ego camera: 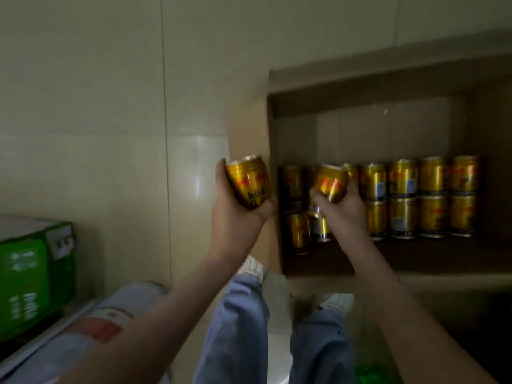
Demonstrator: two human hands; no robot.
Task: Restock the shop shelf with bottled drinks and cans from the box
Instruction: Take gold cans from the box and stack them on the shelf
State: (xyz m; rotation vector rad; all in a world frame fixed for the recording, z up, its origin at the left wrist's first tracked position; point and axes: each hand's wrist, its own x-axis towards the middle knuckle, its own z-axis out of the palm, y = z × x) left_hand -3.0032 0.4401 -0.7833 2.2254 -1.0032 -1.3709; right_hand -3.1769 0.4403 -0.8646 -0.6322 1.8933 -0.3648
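Observation:
My left hand (pixel 238 217) grips a gold can with red print (pixel 249 184), held up just left of the shelf's side panel. A second gold can (pixel 331 182) is gripped by my right hand (pixel 343 209), tilted, inside the shelf opening in front of the stacked cans. On the shelf board (pixel 415 256), several gold cans (pixel 432 198) stand in two stacked rows. The cans at the left end of the rows are partly hidden behind my right hand.
The shelf is a brown niche (pixel 388 87) set against a tiled wall (pixel 110 106), with free space above the cans. A green carton (pixel 33 278) sits at lower left beside a plastic-wrapped pack (pixel 105 322). My legs and white shoes (pixel 252 268) are below.

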